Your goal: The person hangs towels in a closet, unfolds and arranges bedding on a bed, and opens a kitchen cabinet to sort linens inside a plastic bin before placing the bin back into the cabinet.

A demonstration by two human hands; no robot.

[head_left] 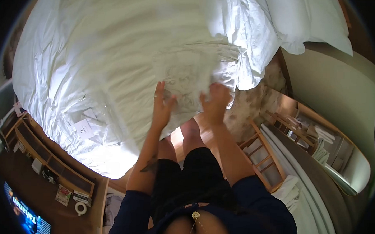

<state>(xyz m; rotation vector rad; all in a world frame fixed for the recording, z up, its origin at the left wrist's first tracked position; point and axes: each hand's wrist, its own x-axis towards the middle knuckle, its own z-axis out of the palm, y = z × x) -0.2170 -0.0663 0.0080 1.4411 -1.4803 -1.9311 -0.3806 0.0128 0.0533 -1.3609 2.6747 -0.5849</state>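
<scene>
A clear plastic bag or sheet [185,71] lies on the white bedding [115,42], close to the bed's near edge. My left hand [162,105] is at its lower left, fingers spread, with a ring on one finger. At the lower right of the plastic is my right hand [215,102], blurred by motion, with its thumb apart from the other fingers. Whether either hand touches the plastic is hard to tell. Farther left on the bed rests another clear plastic package [99,123] with a white printed card [83,129] on it.
White pillows [311,22] are at the upper right. A wooden chair [263,156] and an oval-edged mirror [340,153] stand at the right. At the lower left are a desk [34,181] and a lit screen [24,214].
</scene>
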